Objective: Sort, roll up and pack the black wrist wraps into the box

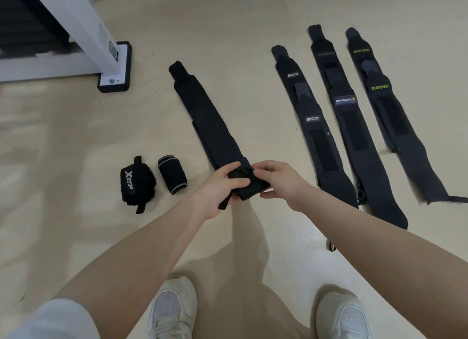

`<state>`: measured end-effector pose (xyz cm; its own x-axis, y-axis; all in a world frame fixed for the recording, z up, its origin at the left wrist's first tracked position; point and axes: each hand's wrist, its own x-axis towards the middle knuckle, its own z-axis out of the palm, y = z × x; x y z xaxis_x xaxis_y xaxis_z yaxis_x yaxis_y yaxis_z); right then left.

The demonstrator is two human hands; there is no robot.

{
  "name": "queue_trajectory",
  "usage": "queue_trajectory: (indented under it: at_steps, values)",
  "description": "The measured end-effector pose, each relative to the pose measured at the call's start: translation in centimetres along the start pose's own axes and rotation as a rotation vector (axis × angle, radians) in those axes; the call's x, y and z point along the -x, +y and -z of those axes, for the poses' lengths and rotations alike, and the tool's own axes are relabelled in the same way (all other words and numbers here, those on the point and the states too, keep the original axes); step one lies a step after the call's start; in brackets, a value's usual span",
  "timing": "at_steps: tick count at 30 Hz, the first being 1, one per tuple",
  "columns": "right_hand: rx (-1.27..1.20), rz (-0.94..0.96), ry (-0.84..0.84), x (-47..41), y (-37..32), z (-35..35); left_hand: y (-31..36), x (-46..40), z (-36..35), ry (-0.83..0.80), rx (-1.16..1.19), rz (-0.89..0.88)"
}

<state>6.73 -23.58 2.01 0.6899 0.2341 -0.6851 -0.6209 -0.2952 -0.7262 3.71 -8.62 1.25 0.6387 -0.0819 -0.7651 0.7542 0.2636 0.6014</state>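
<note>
Pinching the near end of a plain black wrist wrap (210, 121), both hands work at the first turn of a roll: the left hand (217, 189) has thumb and fingers curled over the folded end, the right hand (276, 180) closes its fingertips on it from the other side, so each grip holds cloth. Beyond them the strap lies flat on the floor (76, 161), running away up-left. It looks soft, light and limp, likely stretchy, so hold is best taken across the full width at the rolled end. Two finished rolls, the X-branded roll (135, 183) and the grey-edged roll (172, 174), sit left. Three flat wraps (326, 146) lie right. No box is visible.
</note>
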Motion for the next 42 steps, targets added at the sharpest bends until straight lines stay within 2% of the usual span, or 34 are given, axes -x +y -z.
queue_trajectory:
  at_steps: [5,11,14,16,18,25,31,35,39,42]
  values:
    - [0.047,0.067,0.161,-0.4,-1.6,0.7,1.7,0.0,-1.1,0.030,-0.022,-0.081]
    - [0.160,0.159,0.218,0.0,-1.5,0.8,1.4,0.4,-1.5,0.023,-0.009,-0.066]
    - [0.213,0.220,0.106,0.4,-1.3,0.8,1.0,0.5,-1.2,0.056,0.046,-0.054]
    - [0.373,0.305,0.009,0.6,-1.3,1.4,1.0,0.6,-1.0,0.068,0.071,-0.048]
    - [0.569,0.413,-0.023,0.7,-1.4,2.1,0.8,0.5,-0.8,0.072,0.073,-0.042]
    - [0.878,0.546,-0.098,0.5,-1.7,2.7,0.6,0.9,-0.6,0.062,0.152,-0.059]
    - [0.902,0.632,-0.130,0.8,-1.8,2.4,0.9,1.3,-0.4,0.033,0.232,-0.062]
    - [0.832,0.584,-0.231,0.9,-2.1,2.0,0.6,1.2,-0.4,0.069,0.179,-0.153]
    - [0.793,0.448,-0.278,0.8,-2.5,2.2,0.1,1.5,-0.3,0.012,0.179,-0.130]
    - [0.786,0.413,-0.269,0.5,-2.2,1.9,0.0,1.7,-0.4,-0.047,0.198,-0.102]
